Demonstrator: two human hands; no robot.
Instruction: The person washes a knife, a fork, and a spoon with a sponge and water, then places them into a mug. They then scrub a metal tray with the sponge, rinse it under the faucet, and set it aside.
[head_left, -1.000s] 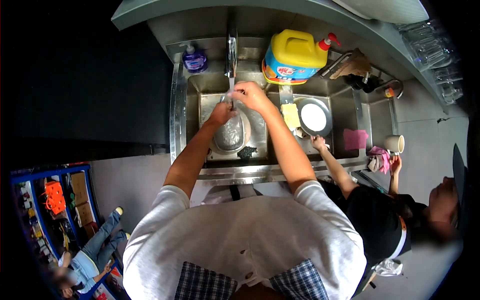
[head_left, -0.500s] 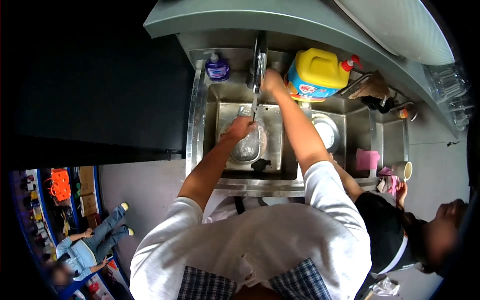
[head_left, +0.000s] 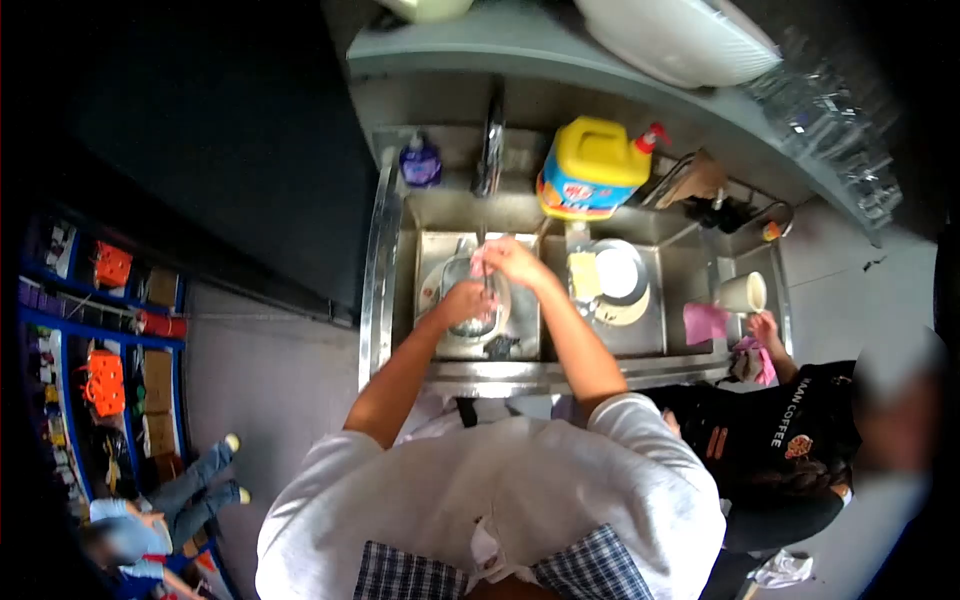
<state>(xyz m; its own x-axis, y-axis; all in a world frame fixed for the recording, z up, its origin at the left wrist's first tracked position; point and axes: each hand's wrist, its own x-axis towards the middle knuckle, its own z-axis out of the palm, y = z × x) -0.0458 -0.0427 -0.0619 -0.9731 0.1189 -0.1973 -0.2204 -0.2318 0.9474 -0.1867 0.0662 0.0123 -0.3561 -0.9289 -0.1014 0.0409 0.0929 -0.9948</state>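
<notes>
In the left sink basin, my left hand is closed around a thin, dark utensil, whose kind I cannot make out. Just above, my right hand has its fingers closed on the upper part of the same utensil. Beneath both hands lies a clear oval dish, partly covered by them. A small dark scrap rests on the basin floor near the front. The faucet stands behind my hands.
A purple soap bottle and a large yellow detergent jug stand behind the basins. The right basin holds plates, a yellow sponge and a pink cloth. At right, a co-worker's hand is beside a cup.
My right hand has come down from the faucet to the utensil beside my left hand. The view has shifted, and a sponge now shows by the plates. The co-worker's cup sits farther back.
</notes>
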